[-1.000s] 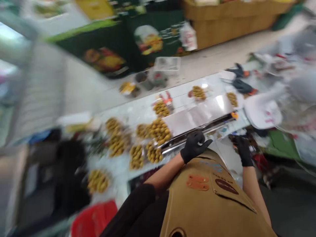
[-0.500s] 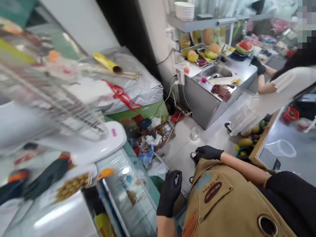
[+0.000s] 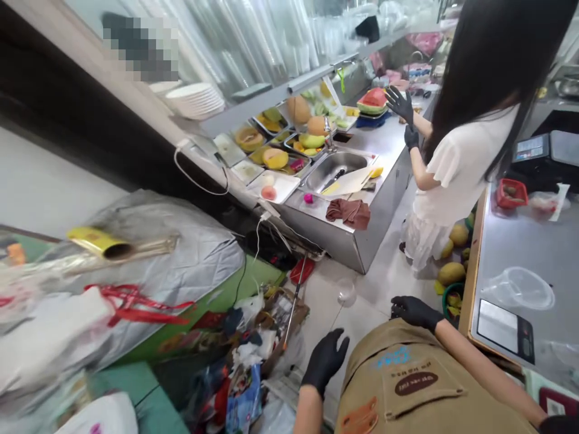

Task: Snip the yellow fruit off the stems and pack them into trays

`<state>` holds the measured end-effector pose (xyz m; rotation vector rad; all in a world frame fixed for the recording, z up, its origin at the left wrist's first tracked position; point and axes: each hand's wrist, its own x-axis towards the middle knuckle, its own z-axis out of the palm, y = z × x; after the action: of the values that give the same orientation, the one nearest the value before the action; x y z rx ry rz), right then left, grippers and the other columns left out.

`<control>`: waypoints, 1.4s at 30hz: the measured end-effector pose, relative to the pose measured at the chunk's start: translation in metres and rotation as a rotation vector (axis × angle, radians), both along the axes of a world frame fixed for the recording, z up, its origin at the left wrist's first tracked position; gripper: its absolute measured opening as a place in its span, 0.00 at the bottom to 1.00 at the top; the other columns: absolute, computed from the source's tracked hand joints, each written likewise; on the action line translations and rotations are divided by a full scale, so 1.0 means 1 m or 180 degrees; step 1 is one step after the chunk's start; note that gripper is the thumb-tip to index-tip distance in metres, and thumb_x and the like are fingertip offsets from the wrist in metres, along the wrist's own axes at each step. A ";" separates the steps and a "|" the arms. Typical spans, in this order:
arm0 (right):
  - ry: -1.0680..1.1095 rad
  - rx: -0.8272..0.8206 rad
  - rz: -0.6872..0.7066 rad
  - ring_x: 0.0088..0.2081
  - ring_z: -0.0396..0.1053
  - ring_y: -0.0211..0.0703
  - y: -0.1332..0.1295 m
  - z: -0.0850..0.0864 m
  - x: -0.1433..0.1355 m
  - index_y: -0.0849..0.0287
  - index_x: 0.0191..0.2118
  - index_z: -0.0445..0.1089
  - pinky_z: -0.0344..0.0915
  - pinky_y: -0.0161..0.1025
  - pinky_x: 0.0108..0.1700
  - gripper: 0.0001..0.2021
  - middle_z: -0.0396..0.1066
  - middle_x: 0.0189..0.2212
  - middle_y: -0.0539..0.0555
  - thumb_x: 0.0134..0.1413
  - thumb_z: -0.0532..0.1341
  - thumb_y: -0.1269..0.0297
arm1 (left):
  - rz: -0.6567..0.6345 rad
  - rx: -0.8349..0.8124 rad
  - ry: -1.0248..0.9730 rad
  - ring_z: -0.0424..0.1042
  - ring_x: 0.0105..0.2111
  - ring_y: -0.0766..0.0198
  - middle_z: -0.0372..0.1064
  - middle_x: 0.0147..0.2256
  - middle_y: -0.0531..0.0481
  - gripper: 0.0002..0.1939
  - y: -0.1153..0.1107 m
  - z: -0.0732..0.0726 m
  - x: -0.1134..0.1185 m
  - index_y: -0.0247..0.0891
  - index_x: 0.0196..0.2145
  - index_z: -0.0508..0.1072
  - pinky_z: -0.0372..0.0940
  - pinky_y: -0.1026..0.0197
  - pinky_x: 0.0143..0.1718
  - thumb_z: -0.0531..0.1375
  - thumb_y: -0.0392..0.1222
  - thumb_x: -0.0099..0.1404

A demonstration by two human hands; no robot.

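Observation:
Both of my hands wear black gloves. My left hand (image 3: 324,360) hangs in the air over the floor, left of my brown apron (image 3: 407,386), with its fingers apart and nothing in them. My right hand (image 3: 415,311) is beyond the top edge of the apron, its fingers loosely spread and no object visible in them. Ahead, a metal sink (image 3: 339,167) is set in a counter holding a white cutting board (image 3: 350,182), a brown cloth (image 3: 349,213) and trays of cut melon (image 3: 275,158).
A person in white (image 3: 465,163) with black gloves stands at the counter. A table (image 3: 552,253) with a digital scale (image 3: 497,325) is on the right. Clutter and bags (image 3: 248,361) lie on the floor, near a dustpan (image 3: 302,270); melons (image 3: 451,273) sit under the table.
The view has swung right, bringing the sink and counter nearer the centre. My left hand's fingers have spread from a curl. The person in white has raised a hand.

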<state>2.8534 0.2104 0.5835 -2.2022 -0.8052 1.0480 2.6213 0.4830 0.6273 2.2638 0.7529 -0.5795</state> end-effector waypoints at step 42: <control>0.0211 0.0927 -0.4522 0.62 0.79 0.64 -0.206 0.006 0.650 0.55 0.59 0.81 0.70 0.64 0.72 0.43 0.81 0.61 0.65 0.60 0.61 0.20 | -0.4159 -0.1528 -0.0515 0.82 0.50 0.51 0.85 0.53 0.39 0.20 -0.325 -0.021 1.107 0.37 0.54 0.83 0.74 0.53 0.57 0.62 0.54 0.76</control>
<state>3.5036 0.0042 0.5897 -1.7757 0.6201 0.2195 3.7282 0.1583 0.6063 2.0321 -0.9785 -0.9678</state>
